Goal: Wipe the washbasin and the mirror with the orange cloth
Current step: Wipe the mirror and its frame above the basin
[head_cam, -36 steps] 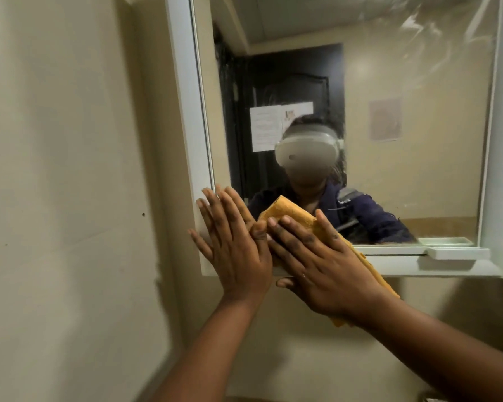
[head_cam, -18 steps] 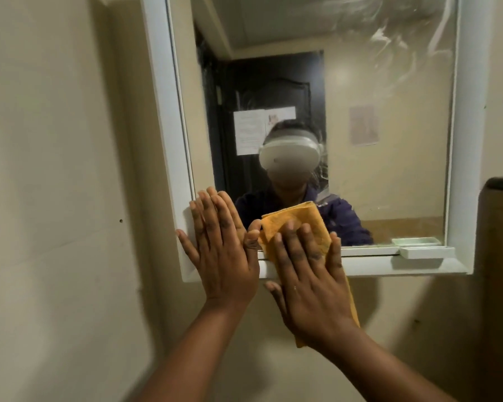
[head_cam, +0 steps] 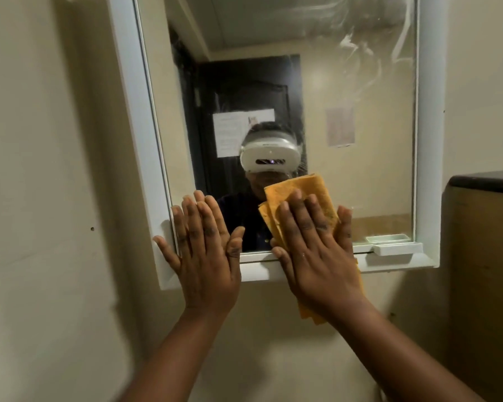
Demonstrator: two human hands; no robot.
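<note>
Orange cloth [head_cam: 302, 195]: folded flat and pressed on the glass near the bottom edge of the mirror, about the middle. Its lower end hangs down past the frame.
Right hand [head_cam: 317, 250]: fingers straight and spread, flat on the cloth, pushing it on the glass. It does not pinch the cloth.
Left hand [head_cam: 204, 250]: fingers straight and flat, bare, on the bottom left corner of the mirror, partly on the frame. It holds nothing.
Mirror [head_cam: 346, 82]: the wiping looks like it is under way down low. White smears show near the top right corner, so that part likely needs wiping.
White frame [head_cam: 134, 111]: goes all round the glass, with a small tray [head_cam: 395, 248] on the bottom ledge at the right.
Washbasin: not in the picture, so nobody can tell if it is wiped yet.
Done so far: seems like a bit of the mirror's lower part.
Left to do: probably the top of the mirror, maybe the washbasin.
</note>
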